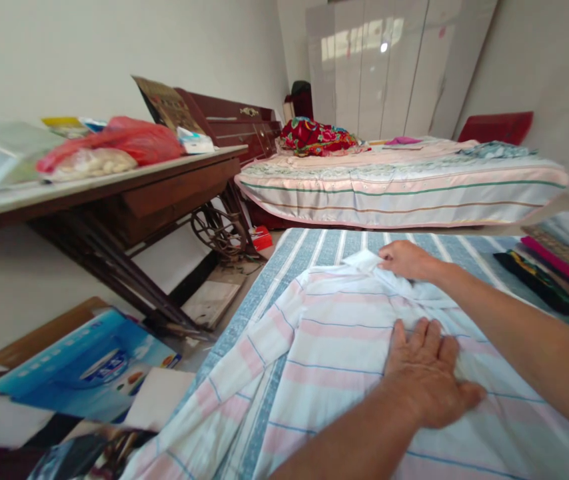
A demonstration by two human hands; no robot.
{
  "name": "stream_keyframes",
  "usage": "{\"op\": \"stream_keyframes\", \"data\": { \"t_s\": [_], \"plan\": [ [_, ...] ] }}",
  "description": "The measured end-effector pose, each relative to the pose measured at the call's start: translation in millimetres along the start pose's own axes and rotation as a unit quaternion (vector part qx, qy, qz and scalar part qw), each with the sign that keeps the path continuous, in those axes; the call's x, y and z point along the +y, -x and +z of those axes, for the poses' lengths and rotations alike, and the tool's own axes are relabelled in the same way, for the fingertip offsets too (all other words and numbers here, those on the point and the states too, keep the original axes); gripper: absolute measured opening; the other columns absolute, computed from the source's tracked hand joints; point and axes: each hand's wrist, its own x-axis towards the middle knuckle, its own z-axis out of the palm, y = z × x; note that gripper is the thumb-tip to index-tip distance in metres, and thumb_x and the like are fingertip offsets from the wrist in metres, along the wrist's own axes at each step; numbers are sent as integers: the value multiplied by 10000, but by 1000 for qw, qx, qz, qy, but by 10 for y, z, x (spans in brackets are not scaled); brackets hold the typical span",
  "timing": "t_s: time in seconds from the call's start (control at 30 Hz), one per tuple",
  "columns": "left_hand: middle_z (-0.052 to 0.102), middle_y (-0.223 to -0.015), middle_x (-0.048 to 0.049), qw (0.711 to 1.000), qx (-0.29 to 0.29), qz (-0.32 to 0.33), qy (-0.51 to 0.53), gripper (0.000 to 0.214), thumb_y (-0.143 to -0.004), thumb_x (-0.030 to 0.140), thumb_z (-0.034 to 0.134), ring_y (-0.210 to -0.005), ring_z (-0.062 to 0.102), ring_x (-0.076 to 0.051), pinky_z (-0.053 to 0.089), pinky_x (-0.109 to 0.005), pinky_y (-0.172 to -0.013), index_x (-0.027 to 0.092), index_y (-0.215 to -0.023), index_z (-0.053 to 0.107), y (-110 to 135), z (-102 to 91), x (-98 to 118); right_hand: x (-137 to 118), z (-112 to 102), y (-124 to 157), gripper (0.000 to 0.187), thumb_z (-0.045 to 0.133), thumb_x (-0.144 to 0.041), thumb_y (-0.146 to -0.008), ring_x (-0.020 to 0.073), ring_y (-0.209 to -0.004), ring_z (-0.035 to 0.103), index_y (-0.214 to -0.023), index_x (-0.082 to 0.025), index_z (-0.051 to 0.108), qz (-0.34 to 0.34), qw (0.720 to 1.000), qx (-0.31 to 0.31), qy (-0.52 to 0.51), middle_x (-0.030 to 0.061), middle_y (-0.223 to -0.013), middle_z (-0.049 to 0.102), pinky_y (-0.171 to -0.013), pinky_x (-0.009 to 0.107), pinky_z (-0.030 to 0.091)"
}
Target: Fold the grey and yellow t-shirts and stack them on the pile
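Note:
A white shirt [342, 340] with pink bands and thin blue lines lies spread on a blue-and-white striped bed cover [304, 247]. One sleeve stretches toward the lower left. My left hand [427, 373] rests flat on the body of the shirt, fingers spread. Farther up, my right hand [404, 259] pinches the shirt at its collar [362, 259], the fingers closed on the cloth. My right forearm crosses over the shirt's right side and hides part of it.
Folded clothes [559, 267] are stacked at the right edge of the bed. On the left stands a sewing-machine table [164, 170] with a red plastic bag [124, 139] on top. Below it lies a blue box [94, 363]. A second bed [389, 193] and a wardrobe [379, 73] stand behind.

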Motion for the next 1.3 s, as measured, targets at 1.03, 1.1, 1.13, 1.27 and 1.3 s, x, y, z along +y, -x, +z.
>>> {"op": "stream_keyframes", "data": {
  "t_s": [1.03, 1.1, 1.13, 1.27, 1.3],
  "plan": [
    [73, -1533, -96, 999, -20, -4, -26, 758, -855, 632, 151, -1404, -15, -243, -32, -537, -1101, 159, -1446, 198, -22, -61, -29, 150, 499, 327, 246, 395, -181, -878, 213, -951, 552, -1007, -153, 602, 14, 993, 115, 35, 99, -991, 634, -824, 306, 374],
    [62, -1535, -86, 999, -24, -6, -31, 748, -852, 635, 173, -1405, -19, -236, -31, -534, -1103, 180, -1445, 206, -22, -68, -34, 210, 527, 349, 292, 357, -184, -895, 200, -1017, 531, -1098, -144, 562, 41, 989, 144, 10, 99, -1086, 612, -863, 295, 377],
    [58, -1536, -83, 999, -25, -6, -33, 744, -851, 637, 180, -1405, -20, -234, -30, -534, -1103, 187, -1443, 211, -22, -70, -38, 226, 532, 376, 318, 330, -181, -904, 194, -1066, 507, -1144, -137, 533, 55, 985, 161, 1, 104, -1143, 587, -896, 295, 367],
    [93, -1534, -83, 1000, -6, 3, -28, 743, -855, 636, 168, -1406, -4, -235, -29, -535, -1105, 190, -1449, 189, -18, -70, -56, 191, 553, 585, 329, 306, -205, -915, 174, -1117, 469, -1181, -154, 495, 83, 978, 187, -41, 93, -1191, 552, -937, 279, 350],
    [112, -1532, -85, 1000, -1, 5, -29, 745, -856, 636, 167, -1406, 5, -238, -26, -535, -1106, 191, -1452, 178, -17, -72, -58, 179, 566, 646, 309, 327, -218, -911, 170, -1088, 486, -1154, -163, 509, 86, 979, 179, -54, 85, -1160, 566, -921, 271, 361]
  ]
}}
